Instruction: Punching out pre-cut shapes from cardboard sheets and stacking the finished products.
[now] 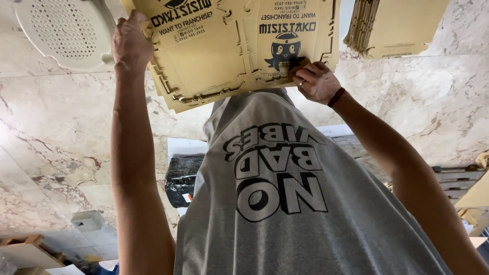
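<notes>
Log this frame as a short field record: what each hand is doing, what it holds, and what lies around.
view: head camera, looking down the person's own grey shirt
left hand: grips the left edge of the flat die-cut cardboard sheets
right hand: fingers pinch the sheets' near edge; ring and dark wristband visible
nearby: second cardboard stack, white plastic chair, black bag
floor: marble tiles

Flat tan die-cut carton blanks (pixel 229 46) with black print lie ahead; another tan stack (pixel 397 25) sits right.
</notes>
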